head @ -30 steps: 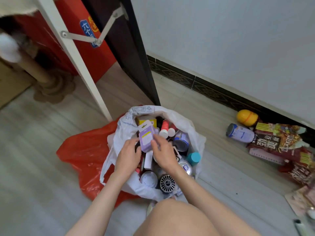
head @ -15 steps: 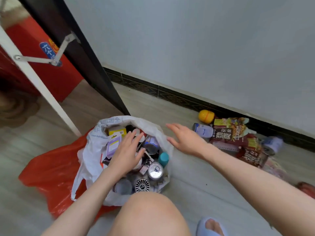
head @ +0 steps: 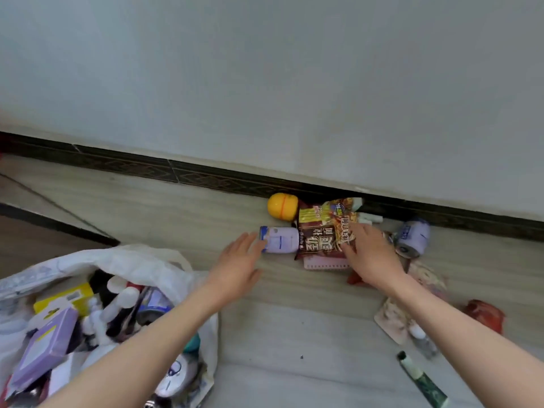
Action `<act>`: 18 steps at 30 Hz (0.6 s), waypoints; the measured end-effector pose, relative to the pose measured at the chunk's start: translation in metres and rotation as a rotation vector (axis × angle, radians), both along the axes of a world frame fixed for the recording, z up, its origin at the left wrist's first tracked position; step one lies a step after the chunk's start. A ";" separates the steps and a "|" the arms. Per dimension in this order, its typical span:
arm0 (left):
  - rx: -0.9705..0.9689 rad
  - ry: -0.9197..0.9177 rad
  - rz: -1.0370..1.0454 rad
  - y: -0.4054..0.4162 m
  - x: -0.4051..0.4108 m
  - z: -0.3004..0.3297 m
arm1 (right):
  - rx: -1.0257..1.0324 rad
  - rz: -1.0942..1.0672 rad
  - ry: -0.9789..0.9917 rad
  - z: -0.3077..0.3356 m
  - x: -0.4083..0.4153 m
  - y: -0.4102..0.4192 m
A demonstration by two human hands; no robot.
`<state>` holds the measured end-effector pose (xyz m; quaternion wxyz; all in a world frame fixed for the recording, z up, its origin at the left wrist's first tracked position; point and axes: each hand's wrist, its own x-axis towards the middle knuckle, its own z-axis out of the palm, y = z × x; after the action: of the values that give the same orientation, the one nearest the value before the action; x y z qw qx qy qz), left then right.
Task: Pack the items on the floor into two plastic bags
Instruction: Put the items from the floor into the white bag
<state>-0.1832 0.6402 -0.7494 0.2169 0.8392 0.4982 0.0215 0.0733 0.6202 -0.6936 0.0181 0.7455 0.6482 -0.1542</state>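
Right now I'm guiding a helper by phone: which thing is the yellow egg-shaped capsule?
Follow the dark skirting board along the wall to the pile of packets. The yellow capsule lies at the pile's left end, just beyond the lilac can. It alone is round and plain yellow, with an orange seam.

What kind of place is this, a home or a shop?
Most likely a home, at the edge of a room. A plain wall meets a tiled floor at a dark patterned skirting, and household goods such as a noodle packet lie loose there.
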 end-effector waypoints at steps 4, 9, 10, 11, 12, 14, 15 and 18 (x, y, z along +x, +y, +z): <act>-0.073 0.025 0.042 0.047 0.036 -0.036 | -0.037 -0.052 -0.175 -0.044 0.020 0.029; -0.025 0.106 -0.041 0.067 0.060 -0.066 | 0.010 -0.232 -0.073 -0.064 0.019 0.053; 0.012 0.134 -0.042 0.067 0.060 -0.068 | 0.030 -0.275 -0.017 -0.064 0.017 0.056; 0.041 0.151 -0.043 0.068 0.060 -0.070 | 0.048 -0.311 0.039 -0.063 0.015 0.057; 0.047 0.160 -0.041 0.067 0.059 -0.071 | 0.066 -0.331 0.087 -0.062 0.013 0.058; 0.017 0.186 -0.004 0.064 0.056 -0.071 | 0.137 -0.323 0.147 -0.058 0.006 0.055; -0.010 0.210 0.026 0.061 0.053 -0.070 | 0.184 -0.310 0.174 -0.057 0.002 0.053; -0.103 0.247 0.127 0.050 0.042 -0.066 | 0.290 -0.309 0.321 -0.049 -0.012 0.046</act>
<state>-0.1412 0.6906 -0.8151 0.1951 0.7899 0.5737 -0.0938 0.0614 0.6659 -0.7425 -0.2156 0.7963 0.5368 -0.1767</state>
